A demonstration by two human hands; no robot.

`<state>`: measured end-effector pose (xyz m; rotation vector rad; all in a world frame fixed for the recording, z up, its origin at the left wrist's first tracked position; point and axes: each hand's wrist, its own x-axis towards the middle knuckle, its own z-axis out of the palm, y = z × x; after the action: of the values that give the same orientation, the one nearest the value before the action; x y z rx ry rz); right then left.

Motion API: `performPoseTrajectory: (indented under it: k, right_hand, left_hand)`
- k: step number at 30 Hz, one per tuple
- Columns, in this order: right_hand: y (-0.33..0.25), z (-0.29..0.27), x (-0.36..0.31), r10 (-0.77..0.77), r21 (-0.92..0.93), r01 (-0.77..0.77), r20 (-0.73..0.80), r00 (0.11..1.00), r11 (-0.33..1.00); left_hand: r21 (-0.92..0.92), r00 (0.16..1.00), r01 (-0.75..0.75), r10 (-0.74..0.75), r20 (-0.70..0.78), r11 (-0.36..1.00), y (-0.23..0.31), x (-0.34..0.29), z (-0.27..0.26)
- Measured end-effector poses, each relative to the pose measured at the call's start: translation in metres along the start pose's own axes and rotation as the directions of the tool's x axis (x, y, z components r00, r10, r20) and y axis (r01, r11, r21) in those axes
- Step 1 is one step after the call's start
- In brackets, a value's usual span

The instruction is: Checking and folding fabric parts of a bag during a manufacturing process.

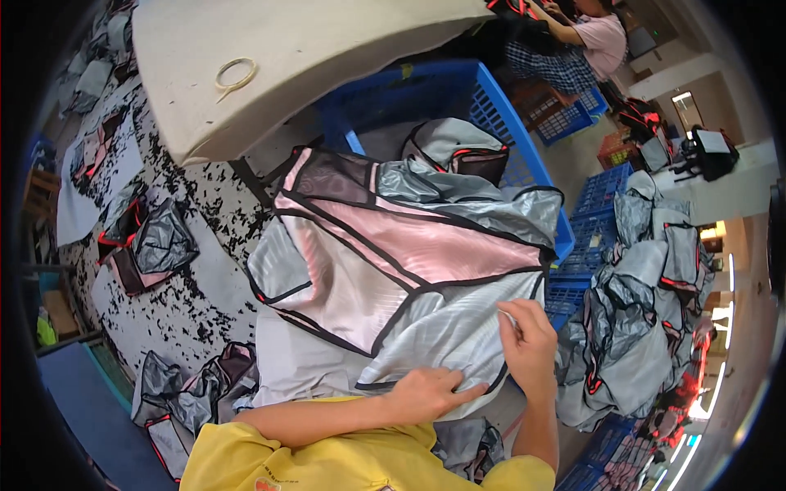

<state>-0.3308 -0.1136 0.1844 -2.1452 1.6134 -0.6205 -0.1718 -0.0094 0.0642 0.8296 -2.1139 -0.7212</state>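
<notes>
A large sewn bag piece [458, 245] of pink and silver-grey fabric with black bound edges lies spread before me. Its far part has dark mesh. At the near edge of this piece, my left hand [430, 394] grips the pale fabric, fingers curled and one digit stretched along the black binding. My right hand [528, 340] is raised over the right corner, thumb and forefinger tips pinched together. Whatever lies between those tips is too small to make out.
Behind the piece stands a blue plastic crate [512, 114] holding grey bag pieces. A pale padded table [311, 57] with a tape roll [236, 75] is at far left. More bag pieces heap at right [630, 327] and left [164, 237]. A person [602, 41] works far right.
</notes>
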Motion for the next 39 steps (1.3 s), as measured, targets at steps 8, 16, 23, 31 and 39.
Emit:
performPoseTrajectory:
  k: [8,16,23,31,39]
  right_hand:
    - [-0.006,0.066,0.047,-0.163,-0.316,0.292,0.377,0.912,0.903]
    - [0.000,0.090,0.049,-0.263,-0.255,0.352,0.323,0.909,0.901]
    - [0.009,0.076,0.022,-0.196,-0.269,0.251,0.214,0.957,0.930]
    - [-0.028,0.069,-0.027,-0.297,-0.268,0.380,0.302,0.906,0.885]
    - [-0.023,0.067,-0.070,-0.215,-0.192,0.283,0.313,0.925,0.940]
  left_hand:
    - [-0.003,0.997,-0.055,0.055,-0.059,0.998,0.005,-0.010,0.027]
    - [0.026,0.995,-0.003,0.005,-0.099,1.000,0.025,-0.010,0.019]
    - [0.167,0.969,0.161,-0.123,-0.213,0.973,-0.014,0.015,-0.096]
    - [0.401,0.969,0.101,0.002,-0.248,0.911,-0.162,-0.012,-0.159]
    - [0.370,0.929,0.131,0.017,-0.371,0.920,-0.134,-0.022,-0.121]
